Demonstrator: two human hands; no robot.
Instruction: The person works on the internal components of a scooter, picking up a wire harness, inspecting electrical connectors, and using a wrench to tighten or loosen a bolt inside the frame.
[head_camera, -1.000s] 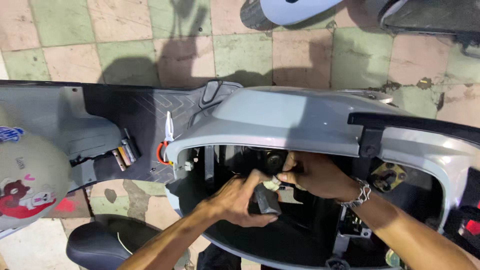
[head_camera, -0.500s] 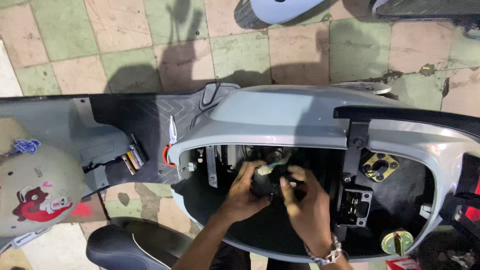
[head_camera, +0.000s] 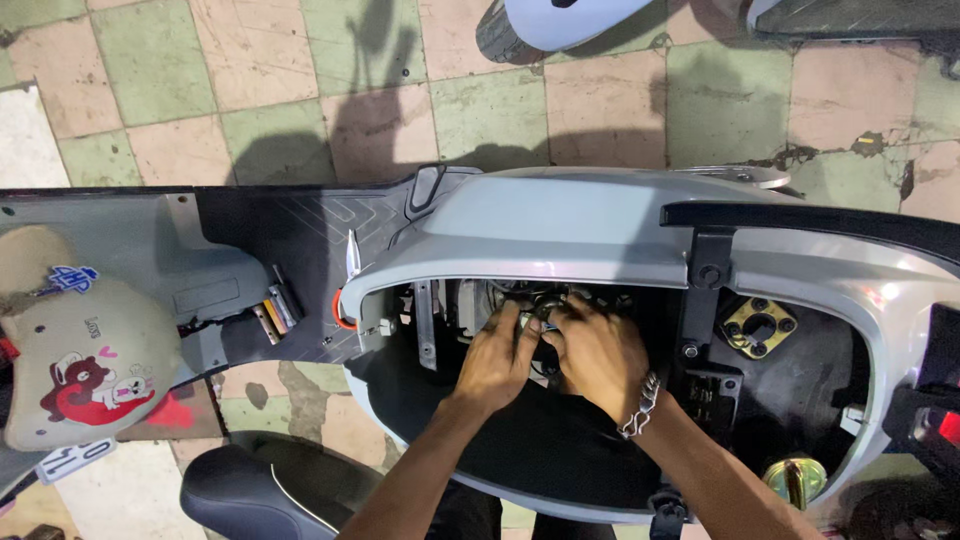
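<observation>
A grey scooter body (head_camera: 600, 225) lies below me with its seat compartment open. Both my hands reach into the dark cavity. My left hand (head_camera: 497, 358) and my right hand (head_camera: 592, 352) are pressed together around a small dark part (head_camera: 545, 352) near the wiring (head_camera: 520, 295) at the front of the opening. Fingers of both hands curl on that part, which they mostly hide. A metal chain bracelet (head_camera: 640, 405) sits on my right wrist.
A beige helmet with cartoon stickers (head_camera: 75, 360) rests at the left on the footboard (head_camera: 240, 250). A black seat (head_camera: 260, 490) lies lower left. A brass-coloured cap (head_camera: 795, 478) and a bracket (head_camera: 758, 325) sit at the right. Another scooter's wheel (head_camera: 560, 20) stands on the tiled floor.
My view has shifted, so the scooter sits more to the right. Both hands moved up and deeper toward the front wiring, closing tighter together on the dark part.
</observation>
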